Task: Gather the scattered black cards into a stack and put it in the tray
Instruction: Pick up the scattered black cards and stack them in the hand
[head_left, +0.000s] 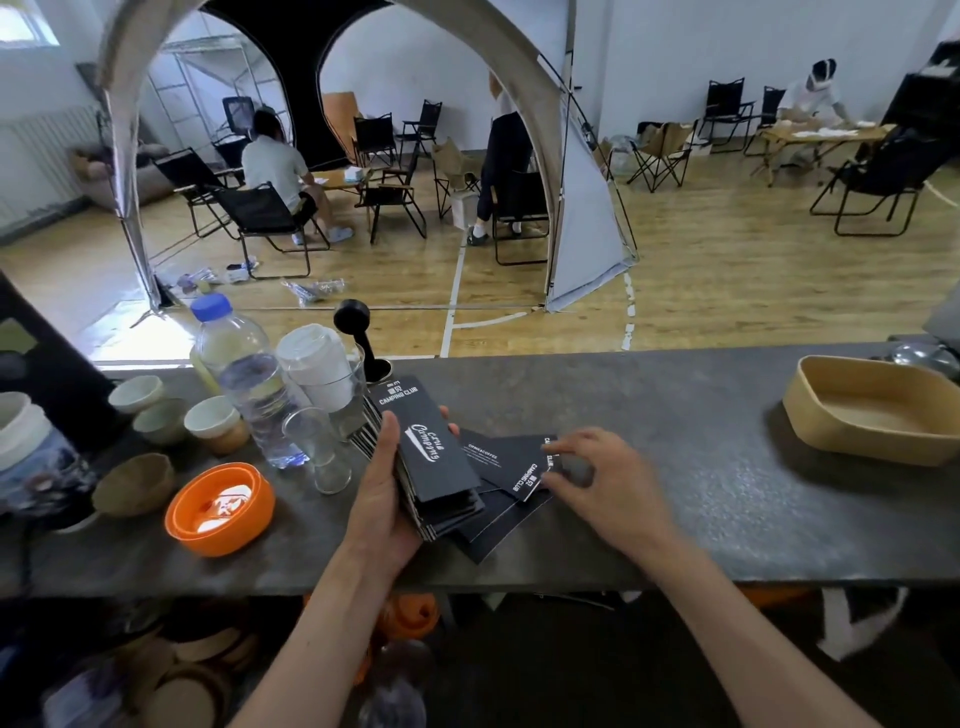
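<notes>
Gathering is underway: left hand (384, 499) clamps the stack (441, 467), right hand (608, 483) pinches a loose card (524, 470) beside it; next, add it.

left hand (387, 499): closed, gripping | right hand (605, 480): fingertips pinching

Scene is evenly lit by bright diffuse daylight; the window (26, 21) at upper left is overexposed. Soft shadows fall on the counter (675, 415). Glare marks the orange lid (221, 509). Wide-angle distortion curves the frame edges. The right hand (605, 483) shows motion blur; the area below the counter is dim
</notes>
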